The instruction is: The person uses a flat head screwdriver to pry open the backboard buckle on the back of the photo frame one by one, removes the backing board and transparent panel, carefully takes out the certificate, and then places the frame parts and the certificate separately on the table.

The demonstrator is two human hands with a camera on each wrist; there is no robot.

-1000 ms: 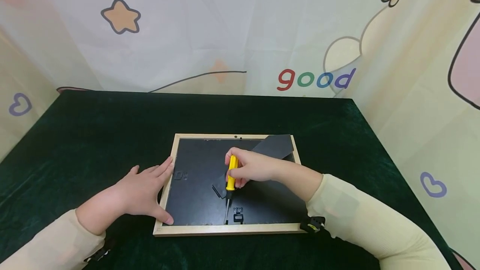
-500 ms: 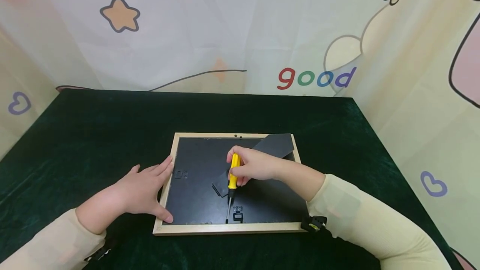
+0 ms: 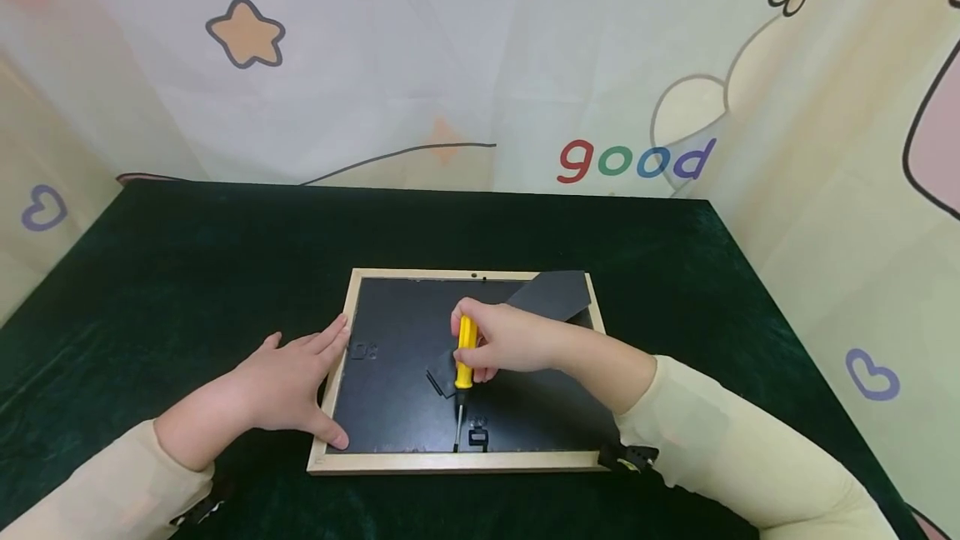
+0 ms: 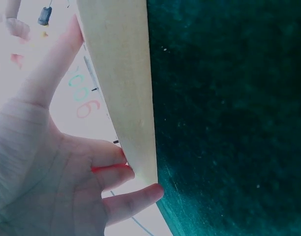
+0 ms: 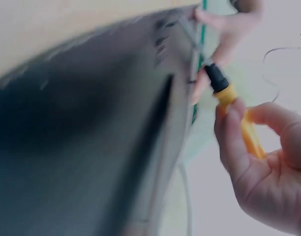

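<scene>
A picture frame (image 3: pixel 405 462) of pale wood lies back side up, its black backing board (image 3: pixel 397 315) showing. My right hand (image 3: pixel 513 338) grips a yellow-handled screwdriver (image 3: pixel 466 357), shaft pointing down. Its tip meets the backing by the frame's near inner edge, left of a small black hanger (image 3: pixel 477 438). In the right wrist view, thumb and fingers wrap the yellow handle (image 5: pixel 253 137). My left hand (image 3: pixel 288 386) is spread against the frame's left side, thumb over the near corner. The left wrist view shows these fingers along the wooden edge (image 4: pixel 126 88).
A black easel stand (image 3: pixel 553 294) slants across the backing, overhanging the far right corner; my right forearm hides part of it. Another hanger (image 3: pixel 363 351) sits near the left side. Dark green cloth (image 3: pixel 225 257) covers the table, and a printed curtain (image 3: pixel 420 48) hangs behind.
The screwdriver's handle has swung slightly and stands a little more upright, its tip still at the near inner edge. The left hand and the frame keep their places.
</scene>
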